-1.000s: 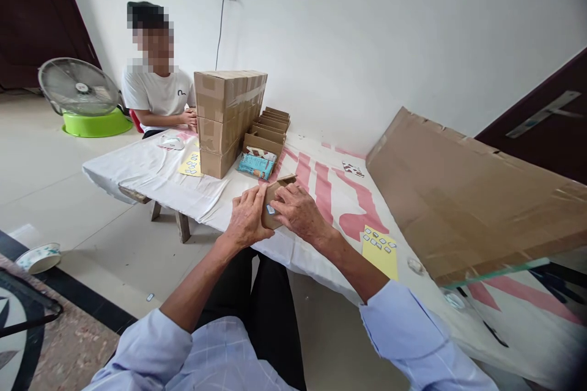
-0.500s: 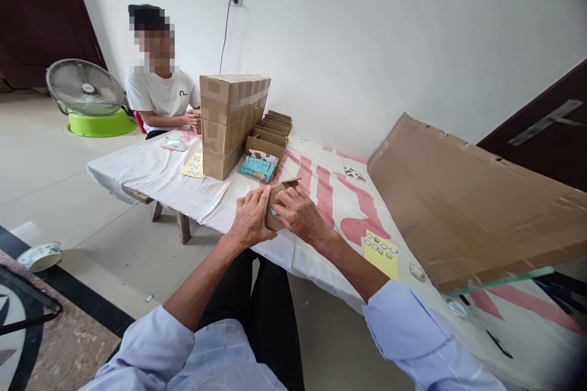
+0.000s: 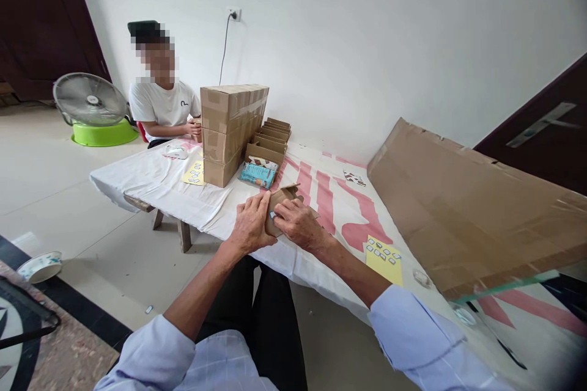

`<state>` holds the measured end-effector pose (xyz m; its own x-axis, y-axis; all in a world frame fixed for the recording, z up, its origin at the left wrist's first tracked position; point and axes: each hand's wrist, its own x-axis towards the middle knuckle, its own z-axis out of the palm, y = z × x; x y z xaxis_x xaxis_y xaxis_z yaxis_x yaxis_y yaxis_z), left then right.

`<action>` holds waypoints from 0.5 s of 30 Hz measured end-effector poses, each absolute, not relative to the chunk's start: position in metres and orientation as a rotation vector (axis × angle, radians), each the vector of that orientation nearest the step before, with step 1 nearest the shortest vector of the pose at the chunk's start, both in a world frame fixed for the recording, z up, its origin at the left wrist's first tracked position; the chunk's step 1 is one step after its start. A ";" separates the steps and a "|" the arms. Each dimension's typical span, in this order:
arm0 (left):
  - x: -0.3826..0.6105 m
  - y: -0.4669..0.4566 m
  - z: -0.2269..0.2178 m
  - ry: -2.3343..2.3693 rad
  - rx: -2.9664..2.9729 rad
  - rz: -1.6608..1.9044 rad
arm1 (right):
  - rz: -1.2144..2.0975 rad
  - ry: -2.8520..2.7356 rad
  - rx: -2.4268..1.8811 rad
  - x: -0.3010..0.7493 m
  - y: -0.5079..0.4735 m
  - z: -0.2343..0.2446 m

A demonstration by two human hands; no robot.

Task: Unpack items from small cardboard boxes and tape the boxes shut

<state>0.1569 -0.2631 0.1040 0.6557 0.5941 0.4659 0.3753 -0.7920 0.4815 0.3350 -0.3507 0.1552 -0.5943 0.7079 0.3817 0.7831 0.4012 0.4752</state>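
Note:
My left hand [image 3: 250,223] is closed round the left side of a small brown cardboard box [image 3: 279,198], held above the table's front edge. The box's upper flaps stand up. Across the box's face lies my right hand [image 3: 299,223], its fingers bent and pressed together. A small pale label [image 3: 272,215] shows at its fingertips, against the cardboard; the fingers cover part of it. Just beyond the box, a blue snack packet [image 3: 257,175] leans at the front of a row of open cardboard boxes [image 3: 266,149]. To the right lies a yellow sheet [image 3: 383,263] with several labels.
Stacked taped cartons [image 3: 220,137] stand on the cloth-covered table [image 3: 151,180]. Another person [image 3: 166,110] sits behind them, hands round a brown object. A large cardboard sheet [image 3: 472,208] leans at the right. On the floor are a fan [image 3: 92,99] and a bowl [image 3: 41,267].
The view has tilted up slightly, so the scene sits lower. The box's flaps spread a little wider beside my right hand. Both hands stay on the box.

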 end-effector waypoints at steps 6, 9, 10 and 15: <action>0.158 -0.261 0.100 0.756 2.529 0.911 | -0.997 -2.556 -1.370 0.332 -0.348 0.149; 0.158 -0.261 0.101 0.762 2.530 0.903 | -0.988 -2.508 -1.374 0.333 -0.346 0.145; 0.157 -0.262 0.102 0.764 2.532 0.896 | -0.971 -2.469 -1.367 0.333 -0.345 0.144; 0.154 -0.264 0.107 0.758 2.543 0.865 | -0.642 -2.164 -1.360 0.329 -0.345 0.144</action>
<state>0.1536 -0.2642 0.1070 0.6705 0.5864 0.4545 0.3737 -0.7962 0.4759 0.3295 -0.3451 0.1444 -0.3752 0.6761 0.6341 0.9126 0.3895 0.1248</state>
